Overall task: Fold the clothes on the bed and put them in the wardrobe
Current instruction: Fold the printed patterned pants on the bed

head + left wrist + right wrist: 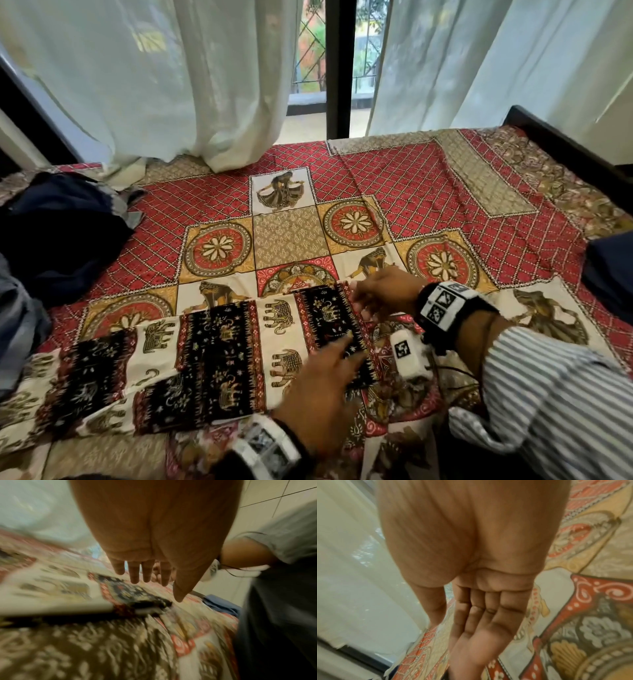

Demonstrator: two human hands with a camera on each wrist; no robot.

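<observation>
Patterned cloth (219, 356) runs long left-right; both hands at its right end, left hand (322, 387) flat, right hand (383, 291) open, neither gripping.

Sheer pale curtains (164, 78) over daylit window (310, 51) w/ dark frame; tiled floor (274, 496).

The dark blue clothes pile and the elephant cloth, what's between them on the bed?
In the head view, only the patterned bedsheet lies between the dark blue pile and the elephant-print cloth; no other garment sits there.
</observation>
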